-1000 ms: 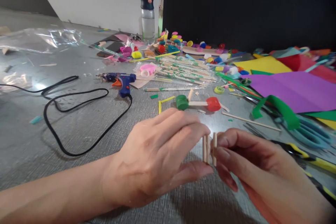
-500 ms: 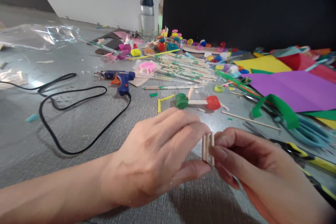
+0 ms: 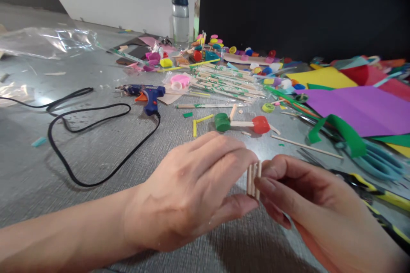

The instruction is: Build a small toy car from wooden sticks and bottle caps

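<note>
Between my two hands, above the grey table, is a small bundle of short wooden sticks [image 3: 252,180], standing upright side by side. My left hand [image 3: 192,192] pinches it from the left, thumb below and fingers above. From the right, the thumb and fingertips of my right hand [image 3: 301,196] close on the outermost stick, pressed against the others. Just beyond my hands lies a piece made of a green bottle cap [image 3: 222,122], a red cap [image 3: 261,125] and a wooden stick [image 3: 241,124] joining them.
A blue glue gun [image 3: 150,96] with a looping black cord [image 3: 68,175] lies to the left. Packaged chopsticks [image 3: 224,81] are heaped behind. On the right are purple paper [image 3: 358,108], scissors [image 3: 378,162] and yellow-black pliers [image 3: 381,194]. A water bottle [image 3: 181,21] stands at the back.
The right-hand stick has moved left, closing the gap with the others. My right fingertips have shifted slightly left with it; my left hand stays almost in place.
</note>
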A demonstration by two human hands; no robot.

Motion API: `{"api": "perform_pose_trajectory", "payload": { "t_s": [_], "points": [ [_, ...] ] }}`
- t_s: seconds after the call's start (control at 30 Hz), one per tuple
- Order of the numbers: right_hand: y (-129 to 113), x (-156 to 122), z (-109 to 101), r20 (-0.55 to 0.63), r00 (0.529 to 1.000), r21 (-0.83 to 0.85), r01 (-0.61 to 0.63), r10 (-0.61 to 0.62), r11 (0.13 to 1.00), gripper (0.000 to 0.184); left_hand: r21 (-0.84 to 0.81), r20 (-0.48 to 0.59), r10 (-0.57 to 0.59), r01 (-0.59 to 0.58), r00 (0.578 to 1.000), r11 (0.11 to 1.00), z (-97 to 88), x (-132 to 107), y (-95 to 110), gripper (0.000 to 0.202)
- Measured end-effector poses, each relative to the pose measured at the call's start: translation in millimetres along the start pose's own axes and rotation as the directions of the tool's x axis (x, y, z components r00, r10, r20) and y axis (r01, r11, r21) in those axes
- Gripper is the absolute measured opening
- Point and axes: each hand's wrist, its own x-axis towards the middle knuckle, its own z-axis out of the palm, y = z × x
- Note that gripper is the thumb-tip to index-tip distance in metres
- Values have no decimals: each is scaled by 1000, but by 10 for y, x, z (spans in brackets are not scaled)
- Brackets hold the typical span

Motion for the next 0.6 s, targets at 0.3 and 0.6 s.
{"api": "perform_pose_trajectory", "payload": {
  "t_s": [0.3,0.6],
  "points": [
    [-5,17,19,43,999,61,-30,27,998,36,-15,-16,18,-18,1000,1000,5,17,6,31],
    [100,47,-262,39,999,-314,10,2,950,38,-32,135,-84,89,987,995,65,4,-64,36]
  ]
}}
